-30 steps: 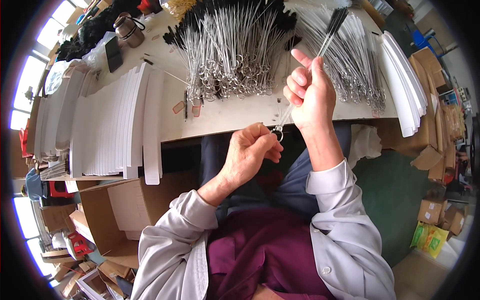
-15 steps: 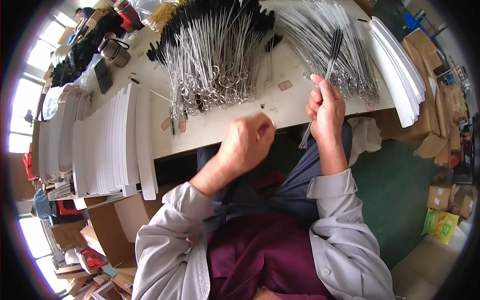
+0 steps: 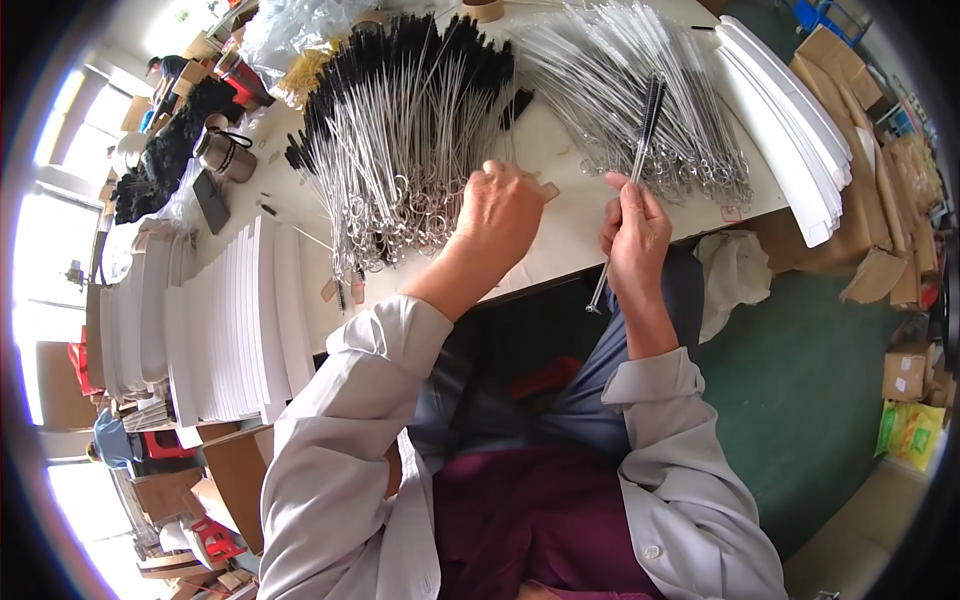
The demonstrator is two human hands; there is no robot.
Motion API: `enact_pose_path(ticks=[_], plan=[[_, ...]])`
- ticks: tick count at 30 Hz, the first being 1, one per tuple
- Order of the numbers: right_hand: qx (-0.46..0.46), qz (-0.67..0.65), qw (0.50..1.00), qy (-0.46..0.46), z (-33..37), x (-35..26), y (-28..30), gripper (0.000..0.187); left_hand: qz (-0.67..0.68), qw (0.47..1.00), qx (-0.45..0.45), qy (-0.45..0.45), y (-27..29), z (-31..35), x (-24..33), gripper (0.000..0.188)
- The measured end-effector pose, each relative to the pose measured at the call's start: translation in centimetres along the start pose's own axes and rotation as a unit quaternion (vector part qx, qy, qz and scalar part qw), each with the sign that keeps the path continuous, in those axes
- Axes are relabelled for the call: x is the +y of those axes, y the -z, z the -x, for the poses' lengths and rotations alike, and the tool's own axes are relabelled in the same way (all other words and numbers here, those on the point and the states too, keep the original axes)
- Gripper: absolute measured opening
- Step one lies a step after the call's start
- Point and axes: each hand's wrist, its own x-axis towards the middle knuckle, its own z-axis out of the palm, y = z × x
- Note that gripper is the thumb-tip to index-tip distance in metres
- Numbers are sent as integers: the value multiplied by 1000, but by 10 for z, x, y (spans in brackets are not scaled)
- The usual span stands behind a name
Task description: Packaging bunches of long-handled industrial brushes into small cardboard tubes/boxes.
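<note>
My right hand [image 3: 639, 225] is closed around the thin metal handles of a small bunch of wire brushes [image 3: 649, 115]; a black bristled end points away and the looped ends hang below my fist. My left hand [image 3: 500, 215] is curled at the right edge of a big pile of black-bristled wire brushes [image 3: 385, 140], beside their ring ends. Its fingertips face away from view, so what they pinch, if anything, is hidden. Behind my right hand lies a second pile of wire brushes [image 3: 620, 80], in clear sleeves at the far ends.
White folded card strips [image 3: 225, 325] stand in rows at the left table edge, with more strips [image 3: 785, 130] at the right. A small printed card [image 3: 550, 191] lies beside my left hand. A metal flask [image 3: 224, 152] and a dark phone-like slab [image 3: 210, 201] sit farther left.
My left hand has moved away from my body, from the table's front edge to the black-bristled pile. My right hand keeps its hold on the brushes, shifted slightly left.
</note>
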Motion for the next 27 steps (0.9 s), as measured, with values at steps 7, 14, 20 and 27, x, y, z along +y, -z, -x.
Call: enact_pose_path(ticks=[7,14,20,27], plan=[[4,-19,1000,-18,0,-2,3,28,-72,996,-47,-10,0,-8,-3,6],[-12,-14,1000,-20,1,-1,4,28,-81,996,-37,-18,1,-4,-8,6],[-11,-10,1000,-22,1,-2,3,29,180,979,78,62,44,-12,-14,13],[-1,-38,998,-42,2,-4,2,28,374,907,193,21,88,-43,-33,12]])
